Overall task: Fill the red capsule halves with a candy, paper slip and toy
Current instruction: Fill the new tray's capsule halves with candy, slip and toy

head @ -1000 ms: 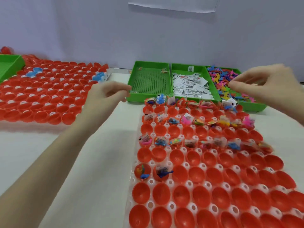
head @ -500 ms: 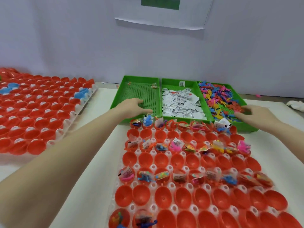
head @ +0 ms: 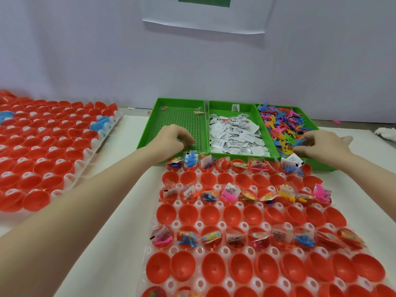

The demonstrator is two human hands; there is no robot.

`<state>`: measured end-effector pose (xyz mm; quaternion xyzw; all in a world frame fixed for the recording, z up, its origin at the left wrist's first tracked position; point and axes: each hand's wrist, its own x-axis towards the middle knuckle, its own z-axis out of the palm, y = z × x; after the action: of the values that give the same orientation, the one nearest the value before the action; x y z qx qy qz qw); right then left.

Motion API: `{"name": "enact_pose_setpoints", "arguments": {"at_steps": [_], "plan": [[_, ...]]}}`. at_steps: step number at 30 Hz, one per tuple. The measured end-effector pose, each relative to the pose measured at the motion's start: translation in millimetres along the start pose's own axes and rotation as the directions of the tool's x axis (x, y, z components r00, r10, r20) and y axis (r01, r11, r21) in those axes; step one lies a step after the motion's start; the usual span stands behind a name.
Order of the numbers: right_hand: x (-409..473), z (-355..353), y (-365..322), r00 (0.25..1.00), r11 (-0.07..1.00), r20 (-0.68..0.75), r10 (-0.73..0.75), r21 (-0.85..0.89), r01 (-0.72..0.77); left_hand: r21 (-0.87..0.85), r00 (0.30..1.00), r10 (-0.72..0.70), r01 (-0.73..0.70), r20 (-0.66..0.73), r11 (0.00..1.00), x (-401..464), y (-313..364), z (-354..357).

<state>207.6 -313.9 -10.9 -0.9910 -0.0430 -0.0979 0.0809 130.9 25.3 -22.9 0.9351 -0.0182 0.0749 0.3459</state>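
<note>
pinching a blue toy (head: 300, 142) lying crosswise, right hand (head: 321, 145), left hand (head: 171, 139) grip unclear

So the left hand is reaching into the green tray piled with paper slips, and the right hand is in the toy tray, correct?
Not quite. In the head view the left hand is in the nearly empty green tray, not the paper slip tray beside it. The right hand is indeed at the toy tray.

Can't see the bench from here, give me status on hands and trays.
Left hand reaching in near-empty candy tray. Right hand pinching blue toy over toy tray. Nothing in the way.
</note>
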Motion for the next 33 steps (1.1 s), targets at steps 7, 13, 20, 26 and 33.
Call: {"name": "enact_pose_setpoints", "arguments": {"at_steps": [7, 13, 20, 26, 33], "plan": [[-5, -5, -4, 0.985, 0.99, -0.168, -0.035, 0.127, 0.056, 0.074, 0.99, -0.021, 0.011, 0.14, 0.997, -3, 0, -9], [-8, -12, -15, 0.966, 0.95, -0.255, 0.035, 0.31, 0.047, 0.088, 0.98, -0.119, 0.106, 0.161, 0.99, 3, -4, -15], [-7, -23, -56, 0.986, 0.626, -0.002, 0.168, 0.773, -0.106, -0.068, 0.989, -0.025, 0.015, -0.143, 0.998, -7, -6, -14], [-9, -21, -120, 0.955, 0.808, 0.256, -0.148, 0.589, -0.033, -0.422, 0.919, -0.109, -0.067, -0.38, 0.904, -32, 13, -21], [-19, 4, -161, 0.94, 0.955, 0.183, -0.288, 0.128, 0.267, -0.657, 0.905, -0.24, -0.055, -0.351, 0.752, -77, 30, -27]]}}
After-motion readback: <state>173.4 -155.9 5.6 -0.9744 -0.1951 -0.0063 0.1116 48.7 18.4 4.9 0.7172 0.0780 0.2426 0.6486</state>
